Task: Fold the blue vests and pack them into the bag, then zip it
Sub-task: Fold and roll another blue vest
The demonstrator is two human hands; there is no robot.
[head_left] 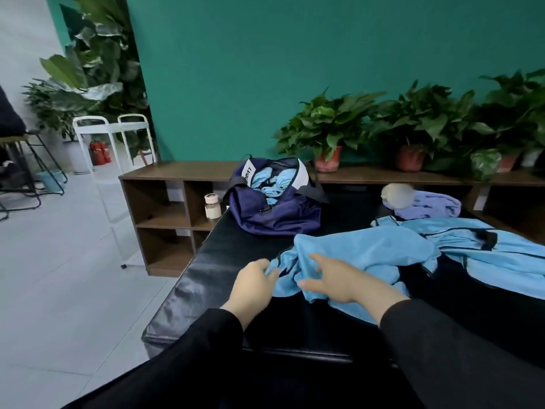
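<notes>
My left hand pinching the near-left edge of a blue vest on the black table, my right hand gripping its bunched cloth just beside, another blue vest spread right, open navy bag far, vests inside

Bag behind vests, on bench.
</notes>
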